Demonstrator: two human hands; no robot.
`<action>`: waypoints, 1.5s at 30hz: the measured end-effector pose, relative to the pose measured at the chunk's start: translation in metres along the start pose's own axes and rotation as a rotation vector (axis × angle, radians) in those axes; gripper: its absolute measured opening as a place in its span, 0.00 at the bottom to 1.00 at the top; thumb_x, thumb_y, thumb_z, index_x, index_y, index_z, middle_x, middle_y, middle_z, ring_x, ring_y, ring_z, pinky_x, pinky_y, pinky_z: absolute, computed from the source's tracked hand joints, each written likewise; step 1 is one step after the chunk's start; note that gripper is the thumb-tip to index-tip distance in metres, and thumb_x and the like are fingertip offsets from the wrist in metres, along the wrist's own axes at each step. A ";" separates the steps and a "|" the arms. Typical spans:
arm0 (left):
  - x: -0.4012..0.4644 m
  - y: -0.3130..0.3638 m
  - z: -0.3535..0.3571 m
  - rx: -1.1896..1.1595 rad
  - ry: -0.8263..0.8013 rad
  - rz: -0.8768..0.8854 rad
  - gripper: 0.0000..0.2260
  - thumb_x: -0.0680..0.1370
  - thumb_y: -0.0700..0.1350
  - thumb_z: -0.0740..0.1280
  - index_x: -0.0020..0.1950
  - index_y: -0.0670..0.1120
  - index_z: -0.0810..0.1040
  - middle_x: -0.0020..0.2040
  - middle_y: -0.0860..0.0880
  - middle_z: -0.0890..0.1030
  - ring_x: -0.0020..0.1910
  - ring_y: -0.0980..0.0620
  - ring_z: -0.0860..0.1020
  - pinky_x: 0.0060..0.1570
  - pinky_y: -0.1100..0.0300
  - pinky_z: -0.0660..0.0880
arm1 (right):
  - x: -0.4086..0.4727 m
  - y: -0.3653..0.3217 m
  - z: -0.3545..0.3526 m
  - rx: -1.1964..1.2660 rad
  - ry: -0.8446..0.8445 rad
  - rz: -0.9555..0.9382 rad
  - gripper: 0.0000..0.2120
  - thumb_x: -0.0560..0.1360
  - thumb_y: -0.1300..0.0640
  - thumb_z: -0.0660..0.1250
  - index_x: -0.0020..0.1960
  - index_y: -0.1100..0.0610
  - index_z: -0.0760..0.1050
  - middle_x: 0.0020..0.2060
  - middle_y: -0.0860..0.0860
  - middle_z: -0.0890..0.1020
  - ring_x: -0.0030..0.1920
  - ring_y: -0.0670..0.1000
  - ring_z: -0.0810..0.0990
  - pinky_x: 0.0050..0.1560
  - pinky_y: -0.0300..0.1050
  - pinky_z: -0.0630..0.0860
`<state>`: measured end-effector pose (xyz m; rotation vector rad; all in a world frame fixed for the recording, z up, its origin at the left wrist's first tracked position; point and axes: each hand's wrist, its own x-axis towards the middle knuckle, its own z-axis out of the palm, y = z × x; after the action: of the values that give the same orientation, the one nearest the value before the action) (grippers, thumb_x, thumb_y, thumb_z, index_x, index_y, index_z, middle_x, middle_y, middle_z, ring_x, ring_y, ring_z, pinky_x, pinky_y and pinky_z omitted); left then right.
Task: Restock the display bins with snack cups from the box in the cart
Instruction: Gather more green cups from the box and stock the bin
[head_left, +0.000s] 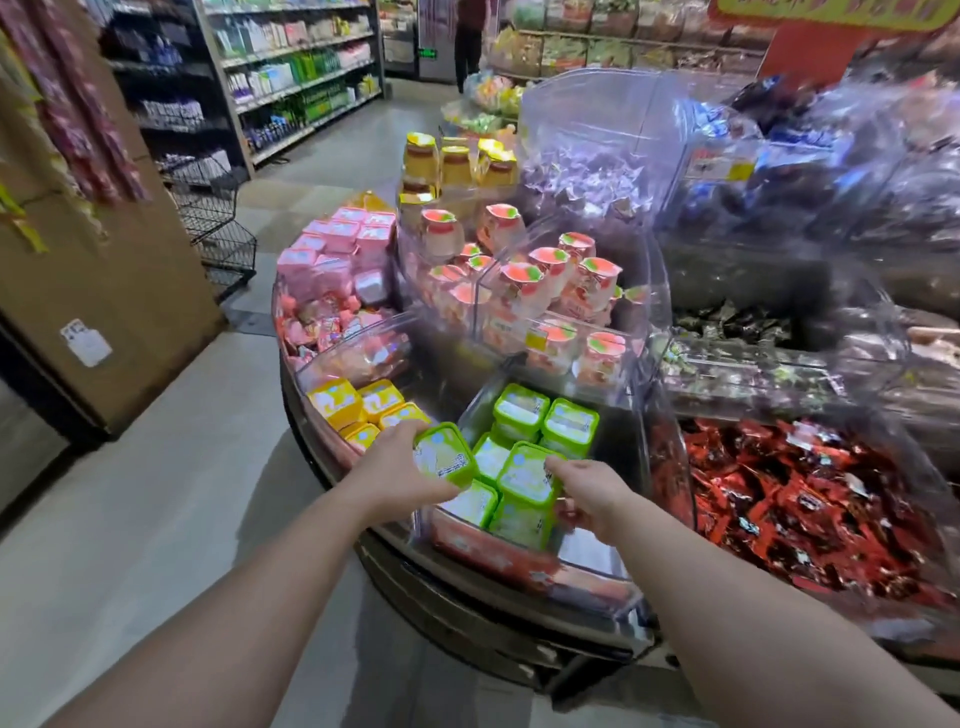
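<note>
The left hand (400, 470) grips a green cup (444, 453) over the bin (582, 558), the right hand (592, 499) holds another cup (527, 478) inside it

bins (613, 156): clear glossy plastic | green cups (524, 475): shiny plastic, printed film lids | red packets (810, 499): glossy foil | basket (218, 223): black wire

Your two forearms are bare from the bottom edge of the view up to the wrists; no sleeve, cuff, glove, watch or band shows on either; your left hand (397, 470) and right hand (592, 501) are bare too, with no rings visible; the fingernails are too blurred to tell.
</note>
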<state>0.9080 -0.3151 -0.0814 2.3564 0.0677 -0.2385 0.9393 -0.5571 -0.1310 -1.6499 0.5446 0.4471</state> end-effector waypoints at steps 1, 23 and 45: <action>0.008 -0.002 -0.001 0.005 0.006 -0.005 0.39 0.64 0.52 0.77 0.71 0.49 0.64 0.64 0.49 0.70 0.60 0.52 0.70 0.56 0.61 0.68 | 0.008 -0.002 0.006 -0.008 0.004 0.004 0.10 0.77 0.50 0.66 0.46 0.58 0.74 0.30 0.52 0.64 0.24 0.50 0.65 0.26 0.39 0.67; 0.099 0.040 0.019 0.079 -0.182 0.302 0.39 0.63 0.56 0.76 0.70 0.47 0.66 0.63 0.47 0.70 0.64 0.48 0.70 0.64 0.57 0.68 | -0.010 -0.033 0.047 0.397 0.256 -0.057 0.14 0.77 0.47 0.64 0.50 0.58 0.76 0.39 0.54 0.75 0.31 0.52 0.75 0.33 0.44 0.74; 0.084 0.027 0.059 0.456 -0.558 0.398 0.29 0.75 0.49 0.64 0.73 0.41 0.61 0.79 0.44 0.48 0.78 0.46 0.46 0.75 0.54 0.50 | 0.008 0.021 0.028 0.031 0.347 0.039 0.12 0.74 0.62 0.62 0.54 0.54 0.81 0.48 0.53 0.85 0.41 0.50 0.81 0.41 0.46 0.77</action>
<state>0.9848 -0.3773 -0.1203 2.5842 -0.7878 -0.7641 0.9338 -0.5325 -0.1559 -1.6990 0.8371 0.1774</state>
